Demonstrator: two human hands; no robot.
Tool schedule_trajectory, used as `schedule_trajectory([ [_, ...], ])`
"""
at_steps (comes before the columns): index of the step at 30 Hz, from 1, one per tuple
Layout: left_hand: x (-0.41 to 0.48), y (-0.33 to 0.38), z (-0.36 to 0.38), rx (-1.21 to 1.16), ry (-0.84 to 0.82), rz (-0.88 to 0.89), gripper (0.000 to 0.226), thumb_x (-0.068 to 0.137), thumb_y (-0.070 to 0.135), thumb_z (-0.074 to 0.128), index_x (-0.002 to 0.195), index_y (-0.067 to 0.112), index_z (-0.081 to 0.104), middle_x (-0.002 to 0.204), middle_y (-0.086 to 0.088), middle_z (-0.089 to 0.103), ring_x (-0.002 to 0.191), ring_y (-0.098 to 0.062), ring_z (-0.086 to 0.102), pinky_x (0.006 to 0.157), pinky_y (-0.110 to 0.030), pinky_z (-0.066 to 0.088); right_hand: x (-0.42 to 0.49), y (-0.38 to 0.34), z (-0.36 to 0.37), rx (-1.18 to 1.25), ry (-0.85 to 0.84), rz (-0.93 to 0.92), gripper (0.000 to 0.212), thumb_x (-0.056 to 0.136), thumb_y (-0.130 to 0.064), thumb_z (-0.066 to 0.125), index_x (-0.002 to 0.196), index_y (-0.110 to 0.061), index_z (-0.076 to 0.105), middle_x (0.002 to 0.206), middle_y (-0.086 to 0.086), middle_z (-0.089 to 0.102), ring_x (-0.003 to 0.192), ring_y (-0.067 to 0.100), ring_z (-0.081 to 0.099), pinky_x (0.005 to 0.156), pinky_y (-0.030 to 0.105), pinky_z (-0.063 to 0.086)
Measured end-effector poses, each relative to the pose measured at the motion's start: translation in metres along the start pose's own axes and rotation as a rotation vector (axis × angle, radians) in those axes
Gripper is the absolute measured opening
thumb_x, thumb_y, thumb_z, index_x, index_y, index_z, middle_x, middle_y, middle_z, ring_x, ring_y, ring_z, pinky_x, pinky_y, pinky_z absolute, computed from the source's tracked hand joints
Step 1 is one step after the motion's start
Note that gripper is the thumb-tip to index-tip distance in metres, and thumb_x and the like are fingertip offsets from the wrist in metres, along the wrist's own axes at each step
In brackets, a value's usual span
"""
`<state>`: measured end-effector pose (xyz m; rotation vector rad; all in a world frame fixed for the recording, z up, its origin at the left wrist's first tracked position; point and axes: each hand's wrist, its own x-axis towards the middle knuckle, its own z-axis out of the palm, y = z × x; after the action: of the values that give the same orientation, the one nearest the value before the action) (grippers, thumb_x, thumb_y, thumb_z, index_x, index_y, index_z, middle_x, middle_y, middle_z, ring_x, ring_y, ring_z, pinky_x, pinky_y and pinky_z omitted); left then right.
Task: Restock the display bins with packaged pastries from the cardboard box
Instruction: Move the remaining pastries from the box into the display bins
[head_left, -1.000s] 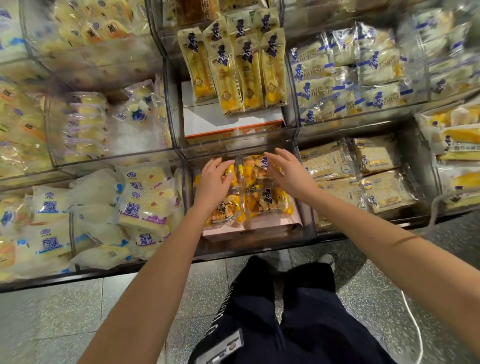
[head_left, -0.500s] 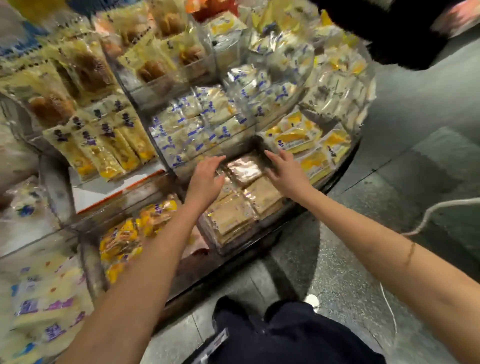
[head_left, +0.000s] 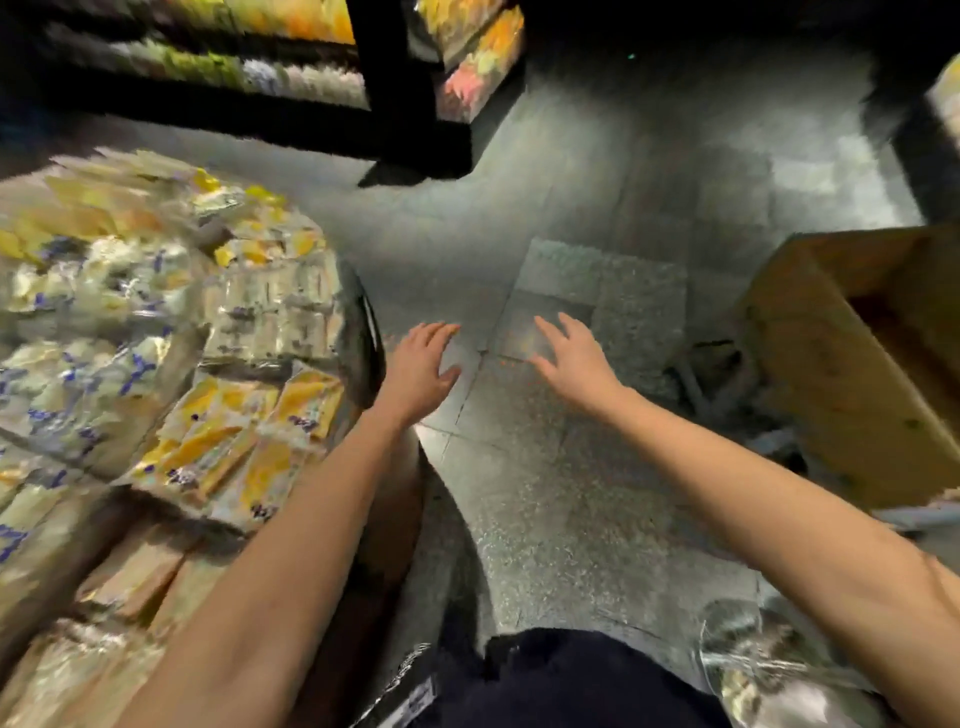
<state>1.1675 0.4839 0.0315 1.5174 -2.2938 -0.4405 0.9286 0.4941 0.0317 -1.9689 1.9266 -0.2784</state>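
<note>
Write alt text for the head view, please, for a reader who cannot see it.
The left hand and right hand reach out open and empty above a speckled floor. To their left stand display bins of packaged pastries, to their right a cardboard box. The view is blurred.

The left hand (head_left: 423, 364) and right hand (head_left: 574, 358) have left the packaged pastries (head_left: 234, 431) in the display bins (head_left: 358, 338) and now reach out empty, fingers spread, above the floor (head_left: 545, 493). The view has swung right, bringing the cardboard box (head_left: 841, 374) into sight.
</note>
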Motion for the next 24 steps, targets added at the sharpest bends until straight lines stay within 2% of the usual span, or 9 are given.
schedule_trajectory([
  [3, 0.062, 0.051, 0.033, -0.009, -0.078, 0.106, 0.06, 0.091, 0.017, 0.064, 0.146, 0.008, 0.042, 0.149, -0.017, 0.042, 0.14, -0.037, 0.033, 0.117, -0.037, 0.019, 0.001, 0.064, -0.026, -0.007, 0.054, 0.098, 0.064, 0.098, -0.038, 0.053, 0.153, -0.017, 0.028, 0.158, 0.021, 0.022, 0.145, 0.038, 0.022, 0.118, 0.045, 0.021],
  [7, 0.131, 0.11, 0.076, -0.007, -0.189, 0.264, 0.062, 0.09, 0.014, 0.065, 0.146, 0.008, 0.04, 0.149, -0.018, 0.041, 0.141, -0.038, 0.031, 0.118, -0.038, 0.019, -0.008, 0.137, -0.05, -0.006, 0.098, 0.241, 0.062, 0.099, -0.038, 0.051, 0.153, -0.016, 0.029, 0.158, 0.017, 0.024, 0.145, 0.037, 0.022, 0.118, 0.046, 0.022],
  [11, 0.198, 0.161, 0.122, 0.002, -0.318, 0.389, 0.061, 0.097, 0.027, 0.057, 0.152, 0.019, 0.03, 0.156, -0.009, 0.031, 0.144, -0.032, 0.025, 0.119, -0.042, 0.022, -0.01, 0.209, -0.071, 0.031, 0.107, 0.38, 0.061, 0.102, -0.041, 0.043, 0.156, -0.022, 0.019, 0.162, 0.012, 0.012, 0.148, 0.034, 0.011, 0.119, 0.051, 0.018],
  [14, 0.258, 0.196, 0.154, 0.01, -0.4, 0.457, 0.059, 0.101, 0.037, 0.05, 0.154, 0.027, 0.025, 0.159, -0.004, 0.027, 0.144, -0.029, 0.025, 0.117, -0.042, 0.026, 0.005, 0.263, -0.091, 0.031, 0.122, 0.455, 0.061, 0.103, -0.041, 0.043, 0.156, -0.022, 0.018, 0.162, 0.011, 0.012, 0.147, 0.034, 0.014, 0.117, 0.05, 0.023],
  [20, 0.372, 0.279, 0.205, 0.04, -0.529, 0.557, 0.058, 0.102, 0.048, 0.038, 0.155, 0.029, 0.022, 0.159, -0.005, 0.026, 0.145, -0.029, 0.022, 0.117, -0.044, 0.026, 0.033, 0.367, -0.129, 0.05, 0.127, 0.703, 0.062, 0.103, -0.044, 0.04, 0.156, -0.024, 0.016, 0.162, 0.012, 0.012, 0.147, 0.034, 0.017, 0.117, 0.049, 0.025],
  [24, 0.433, 0.336, 0.236, 0.079, -0.624, 0.636, 0.059, 0.102, 0.05, 0.038, 0.155, 0.03, 0.021, 0.161, -0.002, 0.022, 0.147, -0.029, 0.017, 0.117, -0.045, 0.023, 0.047, 0.414, -0.151, 0.111, 0.179, 0.858, 0.061, 0.103, -0.045, 0.038, 0.156, -0.024, 0.015, 0.162, 0.011, 0.013, 0.147, 0.034, 0.016, 0.116, 0.051, 0.023],
])
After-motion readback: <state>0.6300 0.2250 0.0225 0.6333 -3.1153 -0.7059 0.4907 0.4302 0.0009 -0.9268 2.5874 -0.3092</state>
